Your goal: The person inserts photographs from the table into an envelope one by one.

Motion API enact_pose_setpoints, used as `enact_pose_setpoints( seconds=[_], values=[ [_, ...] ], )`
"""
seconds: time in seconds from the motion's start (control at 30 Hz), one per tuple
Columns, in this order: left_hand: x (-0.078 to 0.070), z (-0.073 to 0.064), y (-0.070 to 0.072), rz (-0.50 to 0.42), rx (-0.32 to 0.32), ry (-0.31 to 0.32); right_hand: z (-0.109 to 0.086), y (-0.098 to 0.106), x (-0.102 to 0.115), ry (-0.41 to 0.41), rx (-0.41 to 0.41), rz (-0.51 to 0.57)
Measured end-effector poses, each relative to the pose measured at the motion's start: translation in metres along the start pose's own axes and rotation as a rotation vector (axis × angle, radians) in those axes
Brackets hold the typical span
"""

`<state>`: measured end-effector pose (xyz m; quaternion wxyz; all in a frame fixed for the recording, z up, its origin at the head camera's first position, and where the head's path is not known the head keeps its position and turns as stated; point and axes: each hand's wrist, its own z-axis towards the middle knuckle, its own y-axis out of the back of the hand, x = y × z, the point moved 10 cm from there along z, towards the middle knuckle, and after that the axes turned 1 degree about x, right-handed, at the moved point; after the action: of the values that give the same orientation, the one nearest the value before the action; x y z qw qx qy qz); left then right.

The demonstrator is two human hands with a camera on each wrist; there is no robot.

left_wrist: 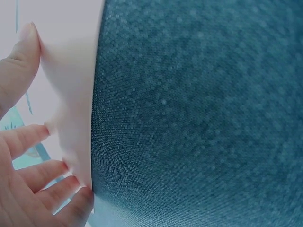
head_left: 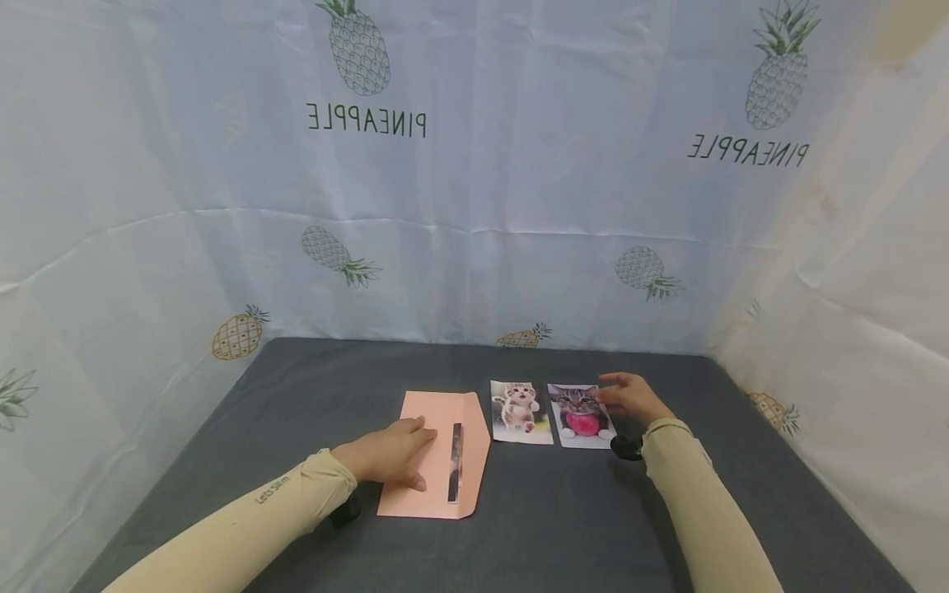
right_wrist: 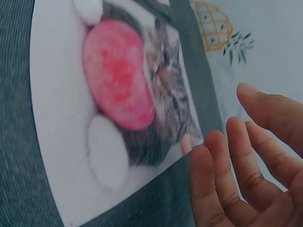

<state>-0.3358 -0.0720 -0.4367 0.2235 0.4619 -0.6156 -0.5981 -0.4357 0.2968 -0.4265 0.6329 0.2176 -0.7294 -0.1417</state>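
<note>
My left hand rests with spread fingers on a pale pink envelope, whose pointed flap lies opened out to the right. A narrow dark strip of a picture shows near the flap. In the left wrist view the fingertips touch the envelope's pale surface. Over the right edge of a photo of a tabby kitten with a pink ball, my right hand hovers with loosely bent fingers. Nothing is between thumb and fingers in the right wrist view; whether a fingertip touches the photo, I cannot tell.
Between the envelope and the tabby photo lies another photo, of a light kitten. Everything lies on a dark grey cloth-covered table. A white curtain printed with pineapples surrounds the back and sides.
</note>
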Motion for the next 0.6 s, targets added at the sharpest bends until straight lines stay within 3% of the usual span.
enact_pose_setpoints(
  seconds=[0.37,0.6],
  values=[
    [0.003,0.003,-0.004,0.034,-0.008,0.017,0.001,0.004,-0.023,-0.129,-0.027,-0.054],
    [0.002,0.003,-0.003,0.037,-0.009,0.010,0.006,0.001,-0.028,-0.147,-0.031,-0.131]
  ],
)
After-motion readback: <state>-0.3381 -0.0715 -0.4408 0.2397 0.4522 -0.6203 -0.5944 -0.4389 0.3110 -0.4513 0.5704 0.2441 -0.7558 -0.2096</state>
